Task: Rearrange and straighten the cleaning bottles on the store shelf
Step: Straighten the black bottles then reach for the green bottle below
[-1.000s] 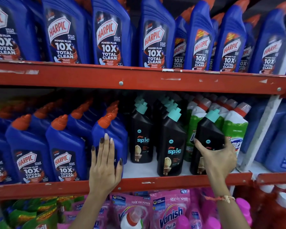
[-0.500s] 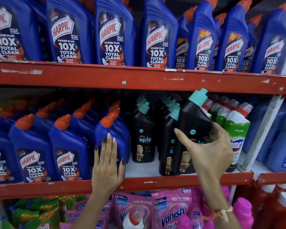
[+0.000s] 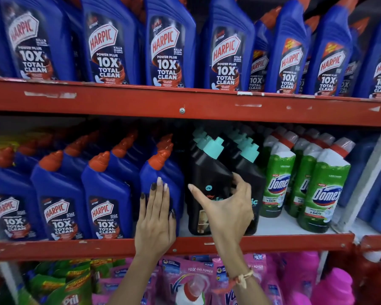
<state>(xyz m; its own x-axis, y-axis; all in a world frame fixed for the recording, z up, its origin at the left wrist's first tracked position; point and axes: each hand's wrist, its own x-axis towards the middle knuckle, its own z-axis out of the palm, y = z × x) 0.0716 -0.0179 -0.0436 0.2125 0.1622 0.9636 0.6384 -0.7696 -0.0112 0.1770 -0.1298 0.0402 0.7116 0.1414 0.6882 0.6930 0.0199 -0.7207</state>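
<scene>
My right hand (image 3: 226,205) grips a black bottle with a teal cap (image 3: 209,170) at the front of the middle shelf (image 3: 273,244), tilted a little to the right. A second black bottle (image 3: 252,172) stands right behind it, more black ones further back. My left hand (image 3: 156,216) lies flat with fingers spread against the front of a blue Harpic bottle (image 3: 161,175) just left of the black ones. Green Domex bottles (image 3: 323,190) stand to the right.
Blue Harpic bottles (image 3: 108,194) fill the left of the middle shelf, and larger ones (image 3: 169,47) line the upper shelf. Pink Vanish pouches (image 3: 191,280) and green Pril packs (image 3: 70,285) sit below. A white upright post (image 3: 365,177) bounds the shelf at right.
My right hand lifted the black bottle from the right end of the black row, carried it left and set it down beside the Harpic bottle. The left hand stayed pressed on the Harpic bottle.
</scene>
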